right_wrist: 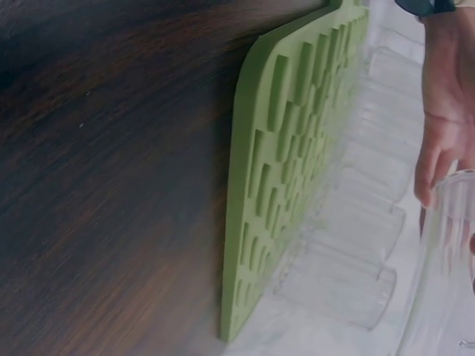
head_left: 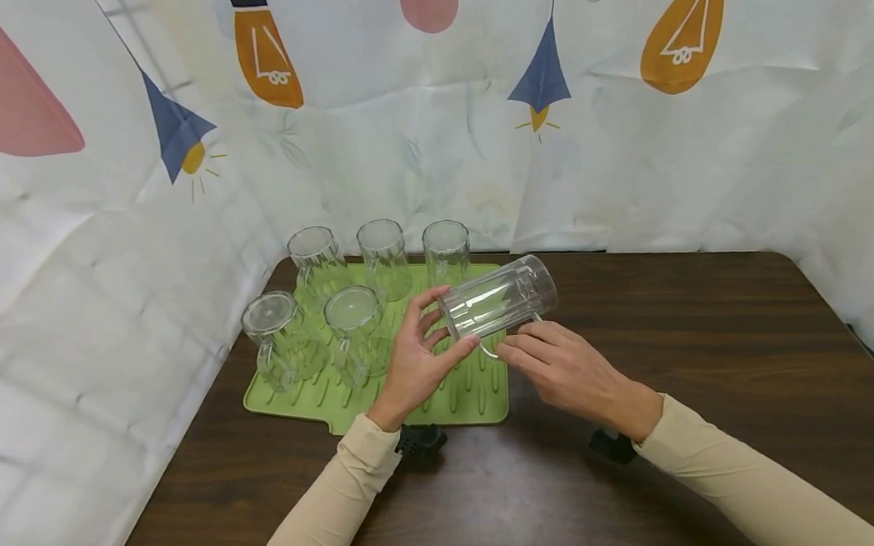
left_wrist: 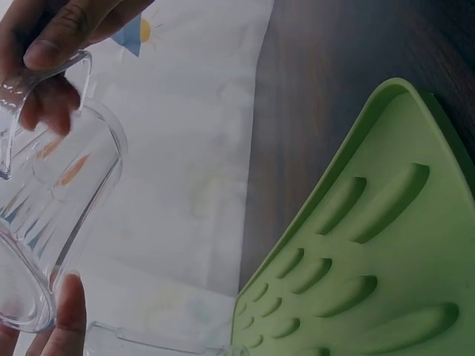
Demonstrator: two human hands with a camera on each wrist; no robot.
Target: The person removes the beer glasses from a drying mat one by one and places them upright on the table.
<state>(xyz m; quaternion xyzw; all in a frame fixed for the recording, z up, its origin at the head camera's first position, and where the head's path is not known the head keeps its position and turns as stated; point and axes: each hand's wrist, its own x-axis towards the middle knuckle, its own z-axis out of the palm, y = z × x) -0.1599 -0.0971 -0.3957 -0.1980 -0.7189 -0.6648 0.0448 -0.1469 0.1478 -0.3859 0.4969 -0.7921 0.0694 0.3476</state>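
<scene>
A clear glass mug (head_left: 494,299) is held up on its side above the right part of a green ridged drying mat (head_left: 482,395). My left hand (head_left: 420,362) grips its left end, thumb below and fingers on the far side. My right hand (head_left: 563,365) holds the mug's handle, which points down toward me. In the left wrist view, the right thumb presses on the glass handle (left_wrist: 87,70), and left fingertips (left_wrist: 70,315) touch the mug's lower end. The right wrist view catches only part of the mug (right_wrist: 441,267) at its right edge.
Several other clear glass mugs stand on the mat's left and back: a front mug (head_left: 353,320), another at front left (head_left: 270,317), and three behind, including a back mug (head_left: 446,243). The dark wooden table (head_left: 711,331) extends rightward. A patterned white curtain (head_left: 414,141) hangs behind.
</scene>
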